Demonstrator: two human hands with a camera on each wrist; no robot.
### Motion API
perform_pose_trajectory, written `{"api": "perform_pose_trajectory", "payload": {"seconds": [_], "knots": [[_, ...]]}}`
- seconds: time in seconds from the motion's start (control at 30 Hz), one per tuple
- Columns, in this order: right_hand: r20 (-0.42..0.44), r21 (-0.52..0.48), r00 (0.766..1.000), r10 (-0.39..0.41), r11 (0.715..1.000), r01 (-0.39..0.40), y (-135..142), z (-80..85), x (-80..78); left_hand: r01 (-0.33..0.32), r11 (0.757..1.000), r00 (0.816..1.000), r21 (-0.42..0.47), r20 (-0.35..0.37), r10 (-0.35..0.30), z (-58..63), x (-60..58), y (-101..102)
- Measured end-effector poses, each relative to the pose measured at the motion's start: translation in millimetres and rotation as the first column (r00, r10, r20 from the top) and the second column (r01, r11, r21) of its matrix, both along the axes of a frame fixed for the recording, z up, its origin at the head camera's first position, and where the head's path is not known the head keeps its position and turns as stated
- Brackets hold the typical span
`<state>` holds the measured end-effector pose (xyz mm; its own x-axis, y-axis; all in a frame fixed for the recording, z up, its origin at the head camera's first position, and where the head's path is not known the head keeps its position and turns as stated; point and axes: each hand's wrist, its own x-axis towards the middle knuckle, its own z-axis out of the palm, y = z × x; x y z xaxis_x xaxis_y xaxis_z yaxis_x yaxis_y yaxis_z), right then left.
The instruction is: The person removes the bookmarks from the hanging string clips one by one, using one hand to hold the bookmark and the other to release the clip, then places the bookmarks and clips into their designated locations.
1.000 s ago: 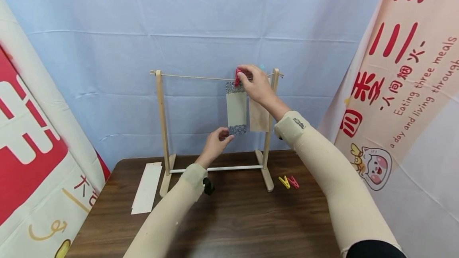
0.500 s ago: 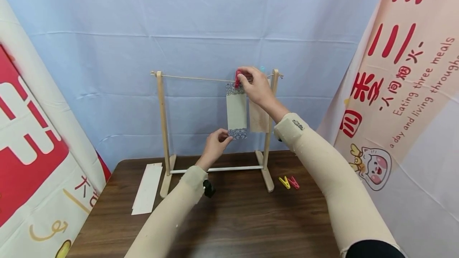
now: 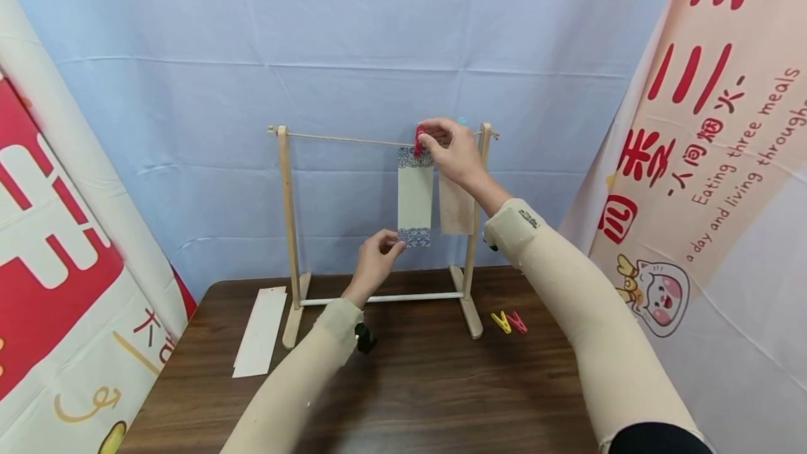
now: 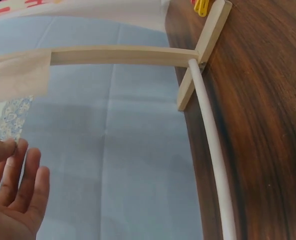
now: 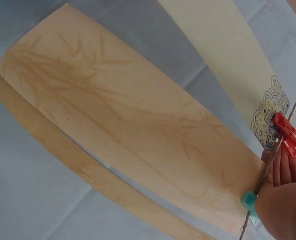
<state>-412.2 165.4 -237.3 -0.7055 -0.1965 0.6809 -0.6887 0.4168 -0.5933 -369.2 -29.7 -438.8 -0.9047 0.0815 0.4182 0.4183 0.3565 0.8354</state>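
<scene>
A cream paper strip point(image 3: 415, 195) with blue lace-like patterned ends hangs upright at the string point(image 3: 349, 139) of a small wooden rack. My right hand point(image 3: 457, 153) pinches a red clothespin point(image 3: 419, 140) at the strip's top edge, on the string; the right wrist view shows the clothespin point(image 5: 287, 131) over the patterned end. With thumb and forefinger my left hand point(image 3: 376, 258) pinches the strip's lower left corner, seen also in the left wrist view at the patterned end point(image 4: 13, 117). To the right hangs a tan strip point(image 5: 118, 115) with a faint bamboo print, near a teal clothespin point(image 5: 248, 199).
The rack's posts point(image 3: 288, 209) stand on wooden feet, joined low by a white bar point(image 3: 384, 297). White paper strips point(image 3: 260, 331) lie on the brown table point(image 3: 403, 384) at left. A yellow clothespin point(image 3: 501, 321) and a pink clothespin point(image 3: 518, 321) lie at right.
The cream strip's lower end has dropped slightly and swung a little left, with my left hand on its corner. My right hand stays at the red clothespin.
</scene>
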Motion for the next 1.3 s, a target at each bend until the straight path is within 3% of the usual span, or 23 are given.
{"api": "perform_pose_trajectory", "payload": {"seconds": [0.67,1.3], "knots": [[-0.116,-0.082,0.993,-0.013,0.997,0.004,-3,0.0,3.0,-0.043,0.994,0.993,0.104,-0.109,0.055,-5.6,3.5,-5],[-0.223,-0.159,0.974,-0.048,0.987,0.013,-6,5.9,6.4,-0.059,0.993,0.991,0.100,-0.115,0.071,-2.3,5.4,-17]]}}
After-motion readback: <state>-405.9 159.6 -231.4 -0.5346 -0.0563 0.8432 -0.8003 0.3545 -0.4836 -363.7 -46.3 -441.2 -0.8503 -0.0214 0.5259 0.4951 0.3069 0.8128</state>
